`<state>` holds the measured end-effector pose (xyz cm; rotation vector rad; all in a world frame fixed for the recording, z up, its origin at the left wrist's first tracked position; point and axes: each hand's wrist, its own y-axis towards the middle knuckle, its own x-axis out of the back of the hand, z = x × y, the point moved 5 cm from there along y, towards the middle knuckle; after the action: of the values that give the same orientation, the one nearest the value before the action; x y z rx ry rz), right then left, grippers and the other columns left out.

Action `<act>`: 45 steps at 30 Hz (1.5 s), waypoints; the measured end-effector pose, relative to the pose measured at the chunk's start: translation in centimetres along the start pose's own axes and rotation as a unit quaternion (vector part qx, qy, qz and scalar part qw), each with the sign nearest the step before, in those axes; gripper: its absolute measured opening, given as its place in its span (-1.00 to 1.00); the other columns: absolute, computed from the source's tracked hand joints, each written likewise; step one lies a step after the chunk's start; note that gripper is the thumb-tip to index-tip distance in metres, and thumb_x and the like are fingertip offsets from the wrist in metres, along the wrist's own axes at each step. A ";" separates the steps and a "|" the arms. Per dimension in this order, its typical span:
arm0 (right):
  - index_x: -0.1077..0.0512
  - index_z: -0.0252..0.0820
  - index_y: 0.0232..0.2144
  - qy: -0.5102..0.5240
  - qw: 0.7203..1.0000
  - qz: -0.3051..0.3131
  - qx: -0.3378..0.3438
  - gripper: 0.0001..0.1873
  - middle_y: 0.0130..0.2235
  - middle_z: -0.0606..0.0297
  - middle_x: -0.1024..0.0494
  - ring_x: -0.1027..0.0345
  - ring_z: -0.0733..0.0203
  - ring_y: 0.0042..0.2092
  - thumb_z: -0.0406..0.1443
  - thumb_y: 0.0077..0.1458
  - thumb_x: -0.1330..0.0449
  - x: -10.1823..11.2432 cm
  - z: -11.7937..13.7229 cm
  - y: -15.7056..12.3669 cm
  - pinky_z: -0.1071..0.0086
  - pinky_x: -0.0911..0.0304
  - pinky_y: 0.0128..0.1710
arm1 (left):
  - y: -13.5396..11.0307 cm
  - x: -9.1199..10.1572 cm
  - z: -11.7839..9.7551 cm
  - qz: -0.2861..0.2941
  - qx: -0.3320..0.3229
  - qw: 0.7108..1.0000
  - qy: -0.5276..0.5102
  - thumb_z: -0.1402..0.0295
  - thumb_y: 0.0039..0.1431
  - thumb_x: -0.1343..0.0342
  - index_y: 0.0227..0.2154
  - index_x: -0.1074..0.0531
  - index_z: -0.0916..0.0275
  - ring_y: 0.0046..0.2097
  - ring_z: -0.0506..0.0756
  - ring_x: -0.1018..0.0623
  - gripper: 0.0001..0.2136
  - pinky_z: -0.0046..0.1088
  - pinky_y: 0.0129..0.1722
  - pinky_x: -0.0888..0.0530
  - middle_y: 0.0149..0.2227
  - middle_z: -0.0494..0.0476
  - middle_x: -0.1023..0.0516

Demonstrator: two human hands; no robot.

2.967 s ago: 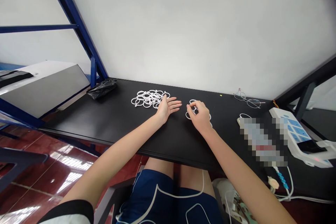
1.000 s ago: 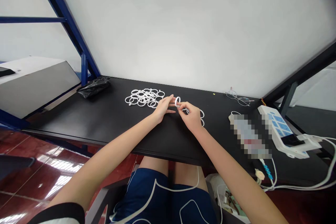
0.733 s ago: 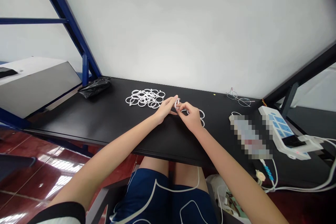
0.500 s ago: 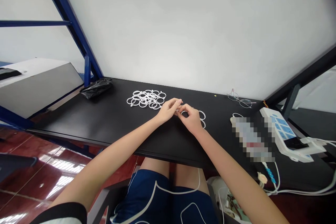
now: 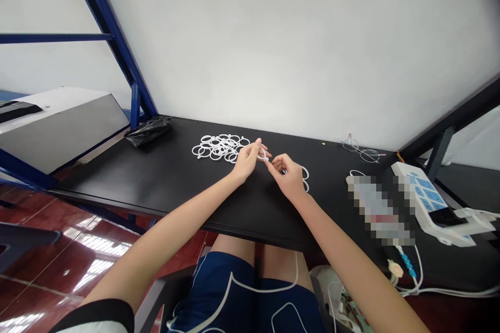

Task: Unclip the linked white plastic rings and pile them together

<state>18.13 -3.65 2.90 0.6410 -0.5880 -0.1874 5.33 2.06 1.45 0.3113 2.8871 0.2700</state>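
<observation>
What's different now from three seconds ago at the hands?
The right hand has shifted left from over the smaller ring group toward the left hand. The left hand, then open and spread, has taken hold of a white ring; right fingertips are at its knob, grip unclear. The pile of white rings, black plastic bag and eyeglasses stayed put.

White rings: smooth plastic, slightly shiny
Tabletop: smooth, with a soft sheen
Bag: thin, crinkled, glossy plastic
Wall: smooth, matt
Floor tiles: polished, highly reflective
Shorts: matt cloth
Blue frame: painted metal
Power strip: smooth hard plastic
</observation>
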 end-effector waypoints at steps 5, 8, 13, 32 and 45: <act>-0.25 -0.11 -0.50 -0.027 0.996 0.078 0.020 -0.66 -0.65 0.49 -0.20 -0.08 0.35 -0.62 -0.12 0.29 -0.01 -0.8 -0.1 -0.3 0.42 -0.03 -0.56 | -0.1 -0.2 0.2 0.014 0.033 0.999 -0.027 -0.04 0.27 0.05 -0.41 -0.46 0.33 -0.31 0.11 -0.60 -0.52 -0.40 -0.25 -0.50 -0.43 0.21 -0.59; -0.23 -0.11 -0.48 -0.041 0.996 0.079 0.030 -0.67 -0.64 0.49 -0.17 -0.07 0.35 -0.62 -0.14 0.31 0.02 -0.9 0.0 -0.5 0.42 0.00 -0.55 | -0.1 -0.1 0.4 0.021 0.039 0.999 -0.019 0.00 0.31 0.11 -0.41 -0.46 0.32 -0.33 0.11 -0.59 -0.52 -0.38 -0.23 -0.50 -0.45 0.19 -0.59; -0.23 -0.11 -0.45 -0.092 0.991 0.086 0.040 -0.69 -0.62 0.46 -0.23 -0.11 0.32 -0.60 -0.16 0.34 0.07 -1.0 0.3 -0.7 0.43 -0.02 -0.53 | 0.0 0.0 0.4 0.022 0.002 1.000 0.018 0.08 0.33 0.13 -0.50 -0.44 0.30 -0.43 0.04 -0.51 -0.54 -0.44 -0.30 -0.45 -0.54 0.11 -0.50; -0.21 -0.12 -0.49 -0.184 0.970 0.114 0.112 -0.63 -0.65 0.38 -0.34 -0.17 0.29 -0.65 -0.24 0.36 0.15 -2.5 1.5 -1.7 0.40 0.09 -0.57 | -0.4 1.1 0.4 -0.019 -0.064 0.990 0.121 -0.06 0.32 0.37 -0.68 -0.37 0.23 -0.59 0.00 -0.25 -0.33 -0.43 -0.49 -0.20 -0.71 0.03 -0.22; -0.21 -0.12 -0.49 -0.178 0.972 0.111 0.106 -0.63 -0.64 0.38 -0.34 -0.15 0.30 -0.66 -0.23 0.37 0.17 -2.7 1.4 -1.9 0.40 0.10 -0.58 | -0.4 1.0 0.2 -0.020 -0.060 0.989 0.132 -0.02 0.34 0.35 -0.70 -0.36 0.24 -0.58 0.01 -0.26 -0.35 -0.42 -0.47 -0.21 -0.71 0.03 -0.21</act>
<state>15.16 -4.93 1.41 0.7478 -1.0300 -0.0284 4.30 1.91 0.96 0.2101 3.1137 0.5123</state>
